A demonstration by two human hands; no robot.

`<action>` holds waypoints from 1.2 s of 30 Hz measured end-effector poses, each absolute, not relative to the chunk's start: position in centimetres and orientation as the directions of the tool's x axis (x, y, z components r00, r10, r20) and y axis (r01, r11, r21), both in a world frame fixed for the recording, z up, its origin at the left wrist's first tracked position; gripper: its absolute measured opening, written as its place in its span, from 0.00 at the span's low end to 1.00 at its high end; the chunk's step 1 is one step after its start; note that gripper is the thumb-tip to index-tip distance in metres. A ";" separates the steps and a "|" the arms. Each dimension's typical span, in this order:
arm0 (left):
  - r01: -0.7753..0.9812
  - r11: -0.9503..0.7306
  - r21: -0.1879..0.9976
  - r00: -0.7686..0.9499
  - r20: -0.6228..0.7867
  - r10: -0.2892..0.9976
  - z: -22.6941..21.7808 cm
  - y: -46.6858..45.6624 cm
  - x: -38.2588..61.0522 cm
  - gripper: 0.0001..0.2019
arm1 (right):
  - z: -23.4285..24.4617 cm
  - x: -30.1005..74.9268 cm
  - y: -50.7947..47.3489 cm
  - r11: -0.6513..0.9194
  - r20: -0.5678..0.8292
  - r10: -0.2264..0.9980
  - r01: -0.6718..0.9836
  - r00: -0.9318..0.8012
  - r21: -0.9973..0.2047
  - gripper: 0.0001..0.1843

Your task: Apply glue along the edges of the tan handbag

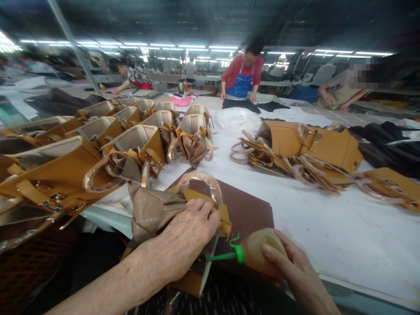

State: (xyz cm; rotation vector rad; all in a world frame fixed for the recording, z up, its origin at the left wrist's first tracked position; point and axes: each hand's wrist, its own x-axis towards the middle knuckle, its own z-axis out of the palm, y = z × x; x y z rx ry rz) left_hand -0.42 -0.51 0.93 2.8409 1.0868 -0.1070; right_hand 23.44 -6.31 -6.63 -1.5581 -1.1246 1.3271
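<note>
A: Where is the bag?

B: From my far-off seat I see the mustard bag (225, 217) at the near edge of the table (331, 227), partly over a big brown sheet (252, 210). Its soft brown lining (152, 212) pokes out on the left.

A: What are the hands doing?

B: My left hand (193, 227) has its fingers curled over the bag, so that grip holds it down. I can't see the thumb. My right hand (290, 260) has a grip around a squeezy bottle (260, 251), and its green spout (221, 257) points at the bag's pale edge.

A: How far along are we?

B: In the middle of this one, I think. I can't see if anything has come out of the spout. On the left, lots of bags (72, 162) stand up with open tops, so they look more built. On the right, flat bag pieces (337, 146) lie in a pile, and I guess those are left to do.

A: Any words to read?

B: None. The lining has a tiny pattern, too small for me. Across the table, a person in a blue apron (241, 87) stands by black sheets (241, 105), and I can't read anything there.
</note>
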 end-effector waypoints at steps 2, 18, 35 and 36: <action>0.663 -0.746 0.061 0.747 -0.104 0.656 0.8 -0.5 -0.4 0.29 | -6.3 23.3 -6.5 -0.299 -0.297 0.954 0.125 0.037 -0.946 0.21; 0.660 -0.749 0.067 0.751 -0.094 0.653 0.8 -0.6 -0.5 0.28 | -5.9 22.6 -8.6 -0.381 -0.381 0.925 0.029 -0.003 -0.924 0.29; 0.659 -0.751 0.041 0.750 -0.111 0.652 1.0 -0.6 -0.4 0.29 | -7.6 22.7 -8.7 -0.418 -0.423 0.906 -0.139 0.003 -0.898 0.23; 0.659 -0.751 0.038 0.750 -0.117 0.651 1.0 -0.6 -0.4 0.30 | -7.7 22.7 -8.8 -0.421 -0.426 0.905 -0.140 0.004 -0.896 0.23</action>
